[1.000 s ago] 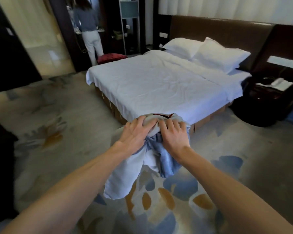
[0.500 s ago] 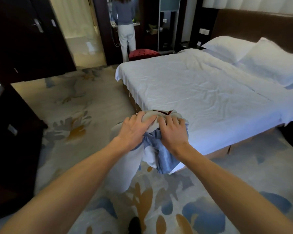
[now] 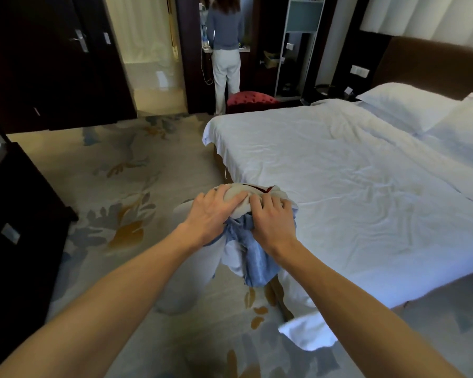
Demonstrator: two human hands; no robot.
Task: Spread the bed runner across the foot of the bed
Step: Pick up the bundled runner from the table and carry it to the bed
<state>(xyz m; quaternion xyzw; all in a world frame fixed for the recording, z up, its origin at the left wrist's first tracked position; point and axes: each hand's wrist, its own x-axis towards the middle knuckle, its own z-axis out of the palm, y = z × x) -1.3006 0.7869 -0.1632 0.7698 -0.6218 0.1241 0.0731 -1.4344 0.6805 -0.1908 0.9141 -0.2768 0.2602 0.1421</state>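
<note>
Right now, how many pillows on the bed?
2. One plump white pillow at the head of the white bed; a second white pillow beside it, cropped by the frame edge; more may hide.

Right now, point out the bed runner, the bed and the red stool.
bed runner [image 3: 254,261]: head view, blue fold hanging down.
bed [image 3: 352,186]: head view, bare white sheet, mid-mattress.
red stool [image 3: 250,99]: head view, tufted cushion top.

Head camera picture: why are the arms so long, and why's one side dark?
Head view: the wide-angle lens stretches the forearms toward the corners; light brightens the white bed, the doors on the left are shadowed, the bed runner looks sharp.
</note>
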